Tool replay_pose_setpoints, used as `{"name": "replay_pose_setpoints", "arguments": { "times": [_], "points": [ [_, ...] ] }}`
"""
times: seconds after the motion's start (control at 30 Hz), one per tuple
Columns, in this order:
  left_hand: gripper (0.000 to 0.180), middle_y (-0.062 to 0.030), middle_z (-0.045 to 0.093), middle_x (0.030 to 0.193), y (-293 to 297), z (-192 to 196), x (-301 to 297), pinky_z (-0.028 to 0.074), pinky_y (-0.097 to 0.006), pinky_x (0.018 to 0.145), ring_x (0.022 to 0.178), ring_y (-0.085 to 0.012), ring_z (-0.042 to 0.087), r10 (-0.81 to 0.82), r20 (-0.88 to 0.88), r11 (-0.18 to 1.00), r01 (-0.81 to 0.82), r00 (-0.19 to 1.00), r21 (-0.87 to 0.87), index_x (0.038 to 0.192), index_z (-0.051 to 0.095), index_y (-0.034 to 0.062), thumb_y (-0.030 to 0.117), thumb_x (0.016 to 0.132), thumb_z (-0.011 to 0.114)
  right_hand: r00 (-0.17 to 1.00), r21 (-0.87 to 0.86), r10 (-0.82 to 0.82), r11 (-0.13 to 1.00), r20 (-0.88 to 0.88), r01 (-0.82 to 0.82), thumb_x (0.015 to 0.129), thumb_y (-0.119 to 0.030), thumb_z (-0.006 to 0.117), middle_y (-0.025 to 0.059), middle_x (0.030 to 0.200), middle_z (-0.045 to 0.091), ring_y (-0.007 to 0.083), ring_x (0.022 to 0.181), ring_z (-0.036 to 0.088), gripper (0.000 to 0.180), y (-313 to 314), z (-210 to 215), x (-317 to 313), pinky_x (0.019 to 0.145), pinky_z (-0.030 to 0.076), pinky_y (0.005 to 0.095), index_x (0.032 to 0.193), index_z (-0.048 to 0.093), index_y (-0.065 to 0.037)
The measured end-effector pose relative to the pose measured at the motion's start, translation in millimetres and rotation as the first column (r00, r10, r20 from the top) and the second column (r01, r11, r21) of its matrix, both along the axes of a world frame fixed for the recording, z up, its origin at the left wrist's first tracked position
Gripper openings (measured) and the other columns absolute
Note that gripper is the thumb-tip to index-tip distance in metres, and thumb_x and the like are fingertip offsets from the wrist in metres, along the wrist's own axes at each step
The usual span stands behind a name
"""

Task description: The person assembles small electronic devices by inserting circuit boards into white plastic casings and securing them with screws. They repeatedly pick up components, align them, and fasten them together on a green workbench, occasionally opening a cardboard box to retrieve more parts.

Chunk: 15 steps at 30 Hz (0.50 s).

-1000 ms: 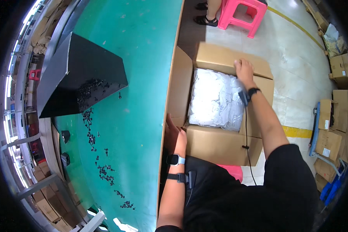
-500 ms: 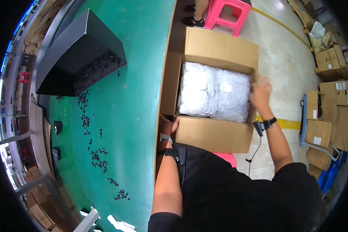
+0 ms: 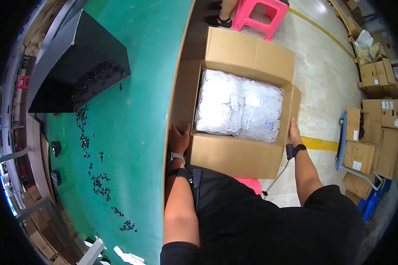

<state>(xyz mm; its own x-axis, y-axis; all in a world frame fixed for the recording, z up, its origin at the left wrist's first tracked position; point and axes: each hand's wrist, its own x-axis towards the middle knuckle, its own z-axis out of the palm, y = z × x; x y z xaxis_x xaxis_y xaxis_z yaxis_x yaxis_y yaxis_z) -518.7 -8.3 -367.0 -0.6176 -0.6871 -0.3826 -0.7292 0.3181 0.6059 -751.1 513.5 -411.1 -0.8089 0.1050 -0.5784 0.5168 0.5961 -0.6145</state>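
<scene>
An open cardboard box [image 3: 236, 154] stands just in front of me, flaps spread outward. Two clear plastic bags of white pieces [image 3: 219, 104] fill it side by side. My left hand [image 3: 179, 139] is at the box's near left corner, beside the left flap, thumb and a finger apart; its other fingers are hidden. Against the outside of the right flap [image 3: 292, 110] rests my right hand [image 3: 295, 132], its fingers straight and partly out of sight. Between them the hands hold the box by its sides.
Left of the box runs a green-topped table [image 3: 146, 88] with a tipped black bin [image 3: 82, 66] and scattered small black parts [image 3: 101, 185]. A pink stool [image 3: 261, 20] and a person's foot [image 3: 219, 20] are beyond the box. Cartons [image 3: 360, 154] sit on a blue cart at right.
My right hand has come down and nearer to me, onto the outside of the right flap, which now shows. The box and table appear shifted slightly left in view.
</scene>
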Motion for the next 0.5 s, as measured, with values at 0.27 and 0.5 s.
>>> {"name": "replay_pose_setpoints", "arguments": {
  "times": [0.27, 0.5],
  "points": [
    [0.061, -0.0178, 0.068, 0.106, -3.1, -48.8, 9.1, 0.046, -0.040, 0.093, 0.103, -0.0329, 0.064, 0.066, -0.139, 0.899, 0.002, 0.988, 0.437, 0.122, 0.056, -0.0030, 0.052, 0.097, 0.057, 0.787, 0.322, 0.279, 0.941, -0.550, -0.108, 0.093, -0.034, 0.060, 0.0238, 0.134, 0.054, 0.0375, 0.126, 0.050, 0.049, -65.9, -3.3, 1.9, 0.108, 0.039, 0.0441, 0.124, 0.055, 0.003],
    [0.046, -0.0221, 0.068, 0.107, -7.7, -46.7, 34.4, 0.048, -0.045, 0.091, 0.102, -0.0392, 0.063, 0.131, -0.289, 0.991, -0.122, 0.948, 0.047, 0.108, 0.062, -0.0031, 0.041, 0.099, 0.054, 0.615, 0.438, 0.664, 0.746, -0.426, -0.502, 0.078, -0.028, 0.074, 0.0294, 0.134, 0.052, 0.0428, 0.130, 0.046, 0.064, -192.0, 22.9, -101.8, 0.111, 0.037, 0.0455, 0.129, 0.053, 0.005]
  ]
}}
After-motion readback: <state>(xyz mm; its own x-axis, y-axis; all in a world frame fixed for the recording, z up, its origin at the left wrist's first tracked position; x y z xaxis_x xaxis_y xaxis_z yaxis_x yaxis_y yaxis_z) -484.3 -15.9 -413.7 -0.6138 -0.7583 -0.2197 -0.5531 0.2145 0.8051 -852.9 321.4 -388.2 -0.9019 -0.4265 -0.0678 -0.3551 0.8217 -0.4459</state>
